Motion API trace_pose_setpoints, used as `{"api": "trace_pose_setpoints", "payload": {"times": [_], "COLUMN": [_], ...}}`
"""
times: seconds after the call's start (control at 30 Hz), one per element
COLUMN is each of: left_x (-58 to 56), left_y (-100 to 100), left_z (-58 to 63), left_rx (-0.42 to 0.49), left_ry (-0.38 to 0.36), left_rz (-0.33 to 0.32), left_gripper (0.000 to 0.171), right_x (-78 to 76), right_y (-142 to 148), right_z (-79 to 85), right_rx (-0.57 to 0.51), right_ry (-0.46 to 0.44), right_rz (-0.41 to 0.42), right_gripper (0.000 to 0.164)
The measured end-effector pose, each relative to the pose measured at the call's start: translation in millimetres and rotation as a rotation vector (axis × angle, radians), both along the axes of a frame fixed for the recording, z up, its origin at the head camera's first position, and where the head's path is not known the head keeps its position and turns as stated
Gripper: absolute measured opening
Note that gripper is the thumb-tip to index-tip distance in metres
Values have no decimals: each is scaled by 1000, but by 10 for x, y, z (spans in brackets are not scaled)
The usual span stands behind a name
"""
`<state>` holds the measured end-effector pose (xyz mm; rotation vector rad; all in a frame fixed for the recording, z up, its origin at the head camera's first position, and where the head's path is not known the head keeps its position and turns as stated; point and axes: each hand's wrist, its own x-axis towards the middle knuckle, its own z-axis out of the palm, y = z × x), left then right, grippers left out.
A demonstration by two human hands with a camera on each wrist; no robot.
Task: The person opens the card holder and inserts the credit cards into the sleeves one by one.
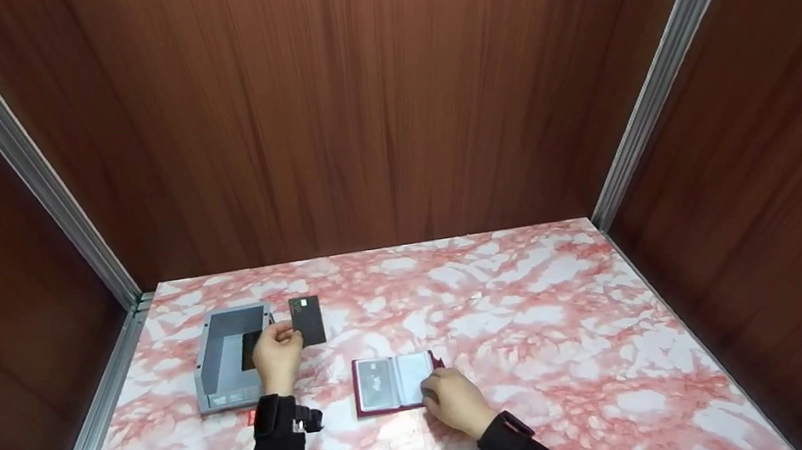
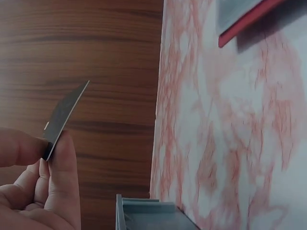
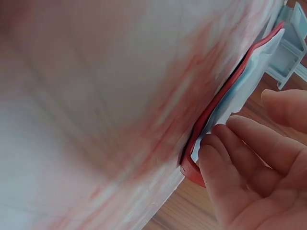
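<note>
My left hand (image 1: pixel 278 356) pinches a black card (image 1: pixel 310 322) between thumb and fingers, above the right rim of a grey box (image 1: pixel 209 364). In the left wrist view the card (image 2: pixel 66 112) stands tilted and edge-on. To the right, a red card holder (image 1: pixel 376 386) lies spread on the table, a card showing in its left sleeve and a pale sleeve on its right. My right hand (image 1: pixel 457 400) rests on the holder's right edge. In the right wrist view its fingers (image 3: pixel 240 158) lie against the sleeves, the thumb apart from them.
More dark card-like items (image 1: pixel 249 348) lie in the grey box, partly hidden by the left hand. A small red item (image 1: pixel 251 417) shows beside the left wrist. Brown wood-grain panels (image 1: pixel 358 109) enclose the marbled table (image 1: pixel 547 314) at the back and both sides.
</note>
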<state>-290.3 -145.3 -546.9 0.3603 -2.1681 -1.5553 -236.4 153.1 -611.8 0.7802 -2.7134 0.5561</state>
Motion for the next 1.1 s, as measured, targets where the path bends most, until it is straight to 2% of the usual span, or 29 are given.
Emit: {"api": "trace_pose_setpoints", "payload": {"times": [0.17,0.43,0.67,0.87,1.1], "left_x": [15,32,92,172,266], "left_y": [138,385,573,738,902], "left_z": [-23,-91,-159,-212,-257], "left_rx": [24,26,27,58,54], "left_ry": [-5,28,46,18,44], "left_rz": [-23,-75,-115,-177,-245], "left_gripper": [21,18,19,19,20], "right_x": [-7,-98,-185,-249,-304], "right_y": [-14,-26,-77,-109,-153], "right_z": [57,215,321,341,351], "right_rx": [-42,-230,-380,-472,-549], "right_ry": [-23,-75,-91,-105,-106], "right_rz": [0,-9,-4,1,-15], "right_gripper": [28,42,41,41,44]}}
